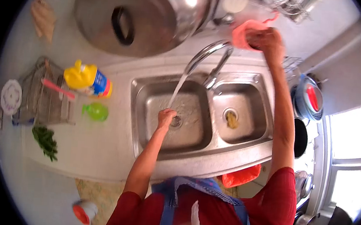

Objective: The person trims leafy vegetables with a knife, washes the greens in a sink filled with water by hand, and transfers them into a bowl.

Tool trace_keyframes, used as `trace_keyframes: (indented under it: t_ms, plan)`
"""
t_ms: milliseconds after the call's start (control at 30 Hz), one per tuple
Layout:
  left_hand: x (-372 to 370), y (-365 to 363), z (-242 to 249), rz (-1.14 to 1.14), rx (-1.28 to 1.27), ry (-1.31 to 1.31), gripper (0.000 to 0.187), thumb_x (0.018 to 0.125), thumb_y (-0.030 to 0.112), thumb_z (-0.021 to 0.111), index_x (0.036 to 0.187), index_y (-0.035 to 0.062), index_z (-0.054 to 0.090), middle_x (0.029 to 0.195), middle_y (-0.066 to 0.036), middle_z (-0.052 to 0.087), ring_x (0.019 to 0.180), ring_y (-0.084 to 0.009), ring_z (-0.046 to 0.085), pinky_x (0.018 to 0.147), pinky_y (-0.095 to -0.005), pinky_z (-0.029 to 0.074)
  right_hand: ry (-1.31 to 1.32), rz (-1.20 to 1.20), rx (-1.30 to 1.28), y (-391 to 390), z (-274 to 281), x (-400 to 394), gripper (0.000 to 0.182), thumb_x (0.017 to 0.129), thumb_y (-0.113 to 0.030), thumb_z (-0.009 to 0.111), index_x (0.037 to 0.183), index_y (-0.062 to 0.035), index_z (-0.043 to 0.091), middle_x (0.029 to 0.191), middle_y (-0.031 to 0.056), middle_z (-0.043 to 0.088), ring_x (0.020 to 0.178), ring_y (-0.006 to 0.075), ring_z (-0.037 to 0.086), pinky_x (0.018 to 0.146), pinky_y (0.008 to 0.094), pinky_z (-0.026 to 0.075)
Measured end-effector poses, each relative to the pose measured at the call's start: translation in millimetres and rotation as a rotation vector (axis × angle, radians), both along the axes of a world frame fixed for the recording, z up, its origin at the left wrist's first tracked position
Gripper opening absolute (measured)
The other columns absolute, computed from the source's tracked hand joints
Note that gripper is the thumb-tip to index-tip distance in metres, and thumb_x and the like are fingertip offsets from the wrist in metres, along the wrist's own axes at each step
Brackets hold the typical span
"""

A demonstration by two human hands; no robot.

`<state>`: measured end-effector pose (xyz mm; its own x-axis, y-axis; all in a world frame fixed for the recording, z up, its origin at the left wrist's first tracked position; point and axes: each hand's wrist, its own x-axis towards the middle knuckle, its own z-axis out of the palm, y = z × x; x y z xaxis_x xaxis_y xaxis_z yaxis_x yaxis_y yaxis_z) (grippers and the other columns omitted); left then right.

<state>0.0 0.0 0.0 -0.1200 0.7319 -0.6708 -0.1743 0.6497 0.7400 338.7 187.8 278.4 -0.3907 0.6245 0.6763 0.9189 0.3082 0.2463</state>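
My left hand (166,117) is closed in a fist under the running water, over the large basin of the steel sink (196,132). Whatever it may hold is hidden by the fingers. From the curved faucet (210,51) a stream falls right onto this hand. Up at the back right, my right hand (269,40) reaches to a pink-red plastic container (241,35), with the fingers at its opening and smeared by motion. A yellowish clump (231,120) lies on the drain of the small basin.
A big lidded steel pot (153,23) stands behind the sink. Left on the counter are a yellow jug (80,77), a green bottle (97,111), a wire rack (43,94) and leafy greens (45,142). A red bag (242,176) hangs below the front edge.
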Motion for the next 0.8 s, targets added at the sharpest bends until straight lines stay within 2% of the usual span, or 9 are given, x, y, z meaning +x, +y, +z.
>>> trace_keyframes:
  t_ms: [67,133,200,333,400,533,633,700,800]
  plan:
    - [-21.8,-48.3,6.9,-0.193,0.139,0.398,0.020,0.067,0.001,0.056,0.086,0.0060,0.054,0.073,0.002,0.051,0.067,-0.0080,0.047,0.059,-0.0217,0.039,0.420,0.172,0.284,-68.1,20.7,-5.5,0.015,0.077,-0.009,0.059,0.092,-0.0058,0.062,0.090,0.0123,0.060,0.082,0.0281,0.058,0.071,0.0361,0.046]
    - [-17.5,-101.3,-24.0,-0.122,0.205,0.316,0.024,0.066,-0.003,0.054,0.088,0.0054,0.054,0.076,0.002,0.052,0.069,-0.0080,0.048,0.060,-0.0219,0.040,0.707,0.000,-0.093,-118.9,-20.7,-34.2,0.012,0.081,-0.009,0.059,0.091,-0.0036,0.062,0.079,0.0087,0.059,0.068,0.0170,0.056,0.057,0.0265,0.043]
    - [-41.2,-125.8,-23.8,-0.039,0.443,0.312,0.029,0.068,-0.010,0.054,0.092,0.0043,0.053,0.083,0.001,0.054,0.072,-0.0072,0.049,0.063,-0.0208,0.040,0.785,0.190,-0.360,-131.0,-88.5,-58.8,0.011,0.079,-0.005,0.061,0.090,-0.0040,0.061,0.073,0.0070,0.059,0.060,0.0133,0.053,0.053,0.0248,0.042]
    - [-63.4,-182.3,-11.7,-0.033,0.338,0.187,0.020,0.077,-0.003,0.058,0.094,0.0048,0.054,0.084,0.001,0.054,0.077,-0.0062,0.052,0.067,-0.0193,0.042,0.523,0.379,-0.769,-137.7,-227.1,-149.1,0.017,0.073,-0.014,0.063,0.090,-0.0088,0.063,0.085,0.0117,0.062,0.078,0.0307,0.060,0.066,0.0378,0.049]
    - [-62.4,-201.3,-3.1,0.000,0.338,0.132,0.019,0.078,-0.003,0.058,0.095,0.0045,0.055,0.085,0.001,0.055,0.077,-0.0064,0.052,0.068,-0.0198,0.042,0.466,0.365,-0.917,-133.0,-262.7,-186.6,0.020,0.071,-0.016,0.064,0.090,-0.0099,0.063,0.086,0.0110,0.061,0.078,0.0315,0.060,0.065,0.0376,0.049]
    - [-60.6,-217.0,-2.0,0.006,0.341,0.136,0.017,0.080,0.000,0.056,0.097,0.0034,0.055,0.087,0.000,0.056,0.079,-0.0073,0.053,0.070,-0.0208,0.042,0.226,0.329,-0.940,-100.0,-286.2,-244.0,0.025,0.075,-0.018,0.062,0.098,-0.0117,0.062,0.090,0.0105,0.063,0.077,0.0297,0.062,0.064,0.0365,0.050]
    - [-63.0,-222.0,10.0,-0.006,0.308,0.161,0.017,0.081,0.001,0.056,0.098,0.0030,0.055,0.088,-0.001,0.057,0.081,-0.0083,0.054,0.071,-0.0219,0.042,0.495,0.636,-0.572,-97.2,-310.4,-256.6,0.019,0.073,-0.017,0.061,0.090,-0.0091,0.061,0.084,0.0172,0.062,0.076,0.0339,0.061,0.064,0.0408,0.049]
    - [-66.3,-223.3,17.4,0.010,0.310,0.158,0.016,0.081,0.002,0.055,0.097,0.0030,0.055,0.088,-0.001,0.057,0.081,-0.0090,0.054,0.071,-0.0224,0.043,0.634,0.196,-0.963,-105.5,-329.6,-247.6,0.022,0.072,-0.017,0.061,0.091,-0.0062,0.060,0.083,0.0193,0.062,0.077,0.0344,0.061,0.065,0.0422,0.048]
    - [-75.0,-224.2,31.4,0.027,0.283,0.174,0.016,0.081,0.002,0.055,0.097,0.0030,0.055,0.088,-0.002,0.058,0.081,-0.0101,0.055,0.072,-0.0231,0.043,0.632,0.087,-1.119,-126.6,-398.3,-209.2,0.027,0.070,-0.016,0.064,0.094,-0.0045,0.058,0.079,0.0161,0.063,0.075,0.0320,0.062,0.064,0.0415,0.048]
